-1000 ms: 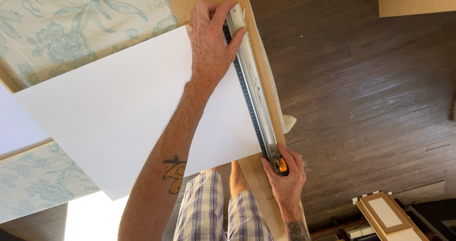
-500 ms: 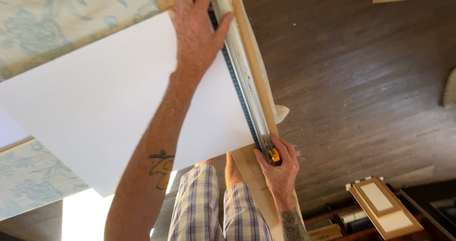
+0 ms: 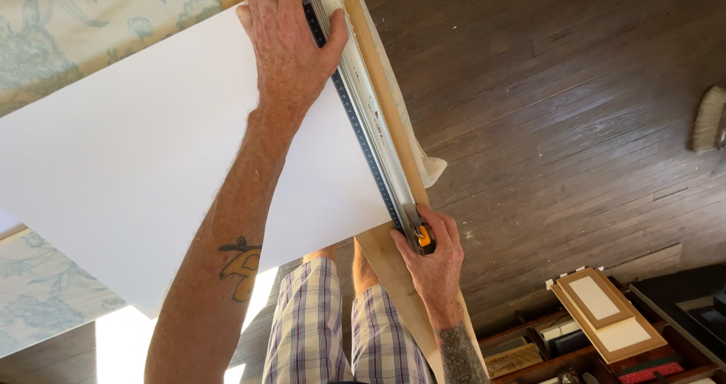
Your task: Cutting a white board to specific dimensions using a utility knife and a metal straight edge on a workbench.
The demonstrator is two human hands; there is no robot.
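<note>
A large white sheet (image 3: 136, 164) lies on a table covered with a pale floral cloth (image 3: 68, 36). Along the sheet's right edge runs a long metal ruler (image 3: 367, 127), resting over a brown board strip (image 3: 393, 263). My left hand (image 3: 291, 43) presses flat on the far part of the ruler and the sheet. My right hand (image 3: 432, 259) grips a small knife with an orange part (image 3: 423, 239), set against the ruler's near end at the sheet's corner.
Dark wooden floorboards (image 3: 560, 127) spread to the right of the table. A picture frame (image 3: 605, 312) and stacked items sit on low shelves at the bottom right. A pale brush (image 3: 709, 119) lies at the right edge. My legs in plaid shorts (image 3: 333, 331) show below.
The view has shifted, so the sheet and ruler sit higher in the frame. My right hand with the knife stays at the ruler's near end; my left hand keeps pressing.
</note>
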